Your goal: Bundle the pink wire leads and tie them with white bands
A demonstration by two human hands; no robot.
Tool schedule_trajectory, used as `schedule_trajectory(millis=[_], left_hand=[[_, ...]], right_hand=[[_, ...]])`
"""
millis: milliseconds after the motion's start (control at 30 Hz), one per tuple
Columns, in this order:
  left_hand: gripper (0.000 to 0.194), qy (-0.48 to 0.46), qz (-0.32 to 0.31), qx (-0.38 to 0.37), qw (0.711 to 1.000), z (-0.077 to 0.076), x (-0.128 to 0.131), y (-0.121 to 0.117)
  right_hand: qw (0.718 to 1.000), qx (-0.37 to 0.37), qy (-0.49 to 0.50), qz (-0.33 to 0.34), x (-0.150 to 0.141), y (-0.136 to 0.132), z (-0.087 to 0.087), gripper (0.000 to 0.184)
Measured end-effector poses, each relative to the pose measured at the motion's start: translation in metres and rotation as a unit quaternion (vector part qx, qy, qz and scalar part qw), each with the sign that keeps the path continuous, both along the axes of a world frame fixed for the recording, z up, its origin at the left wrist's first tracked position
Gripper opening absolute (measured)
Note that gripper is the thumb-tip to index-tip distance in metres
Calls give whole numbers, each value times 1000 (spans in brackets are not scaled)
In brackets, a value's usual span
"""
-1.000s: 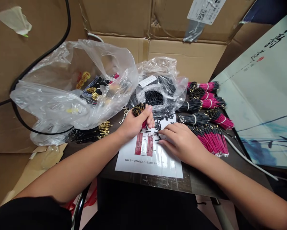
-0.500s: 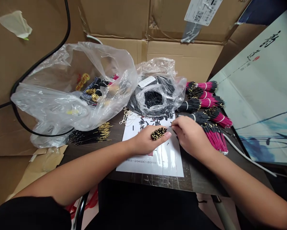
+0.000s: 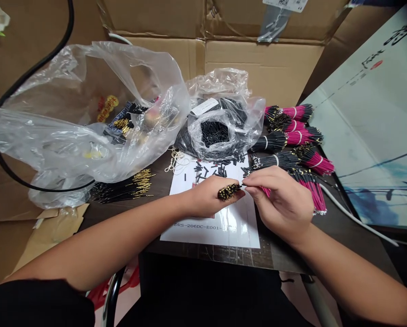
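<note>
- Left hand (image 3: 208, 197) clenched round a wire bundle (image 3: 228, 193), gold ends foremost.
- Right hand (image 3: 285, 204) just right of it, fingers apparently pinching a small dark piece (image 3: 242, 185).

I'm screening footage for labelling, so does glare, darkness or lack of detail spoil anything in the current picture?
Head view: glare whitens the right side of the paper and obscures the end of its printed code; head view: bright highlights streak the large plastic bag; head view: the dark sliver at the right hand is too small to identify.
</note>
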State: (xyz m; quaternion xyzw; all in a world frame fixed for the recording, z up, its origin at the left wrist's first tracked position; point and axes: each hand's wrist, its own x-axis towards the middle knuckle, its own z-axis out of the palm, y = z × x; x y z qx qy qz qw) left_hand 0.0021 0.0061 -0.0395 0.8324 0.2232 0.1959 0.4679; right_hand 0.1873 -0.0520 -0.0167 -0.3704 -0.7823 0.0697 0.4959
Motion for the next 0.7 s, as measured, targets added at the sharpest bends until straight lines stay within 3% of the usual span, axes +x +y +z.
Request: schedule_trajectory(millis=[233,700], left_hand=[[23,7,-15,-69,997,6,-1,1],[19,-20,-30,-25,999,3,2,4]], right_hand=[[999,-22,-19,25,-2,-4,1,24],[995,-83,47,38,-7,-2,-6,25]])
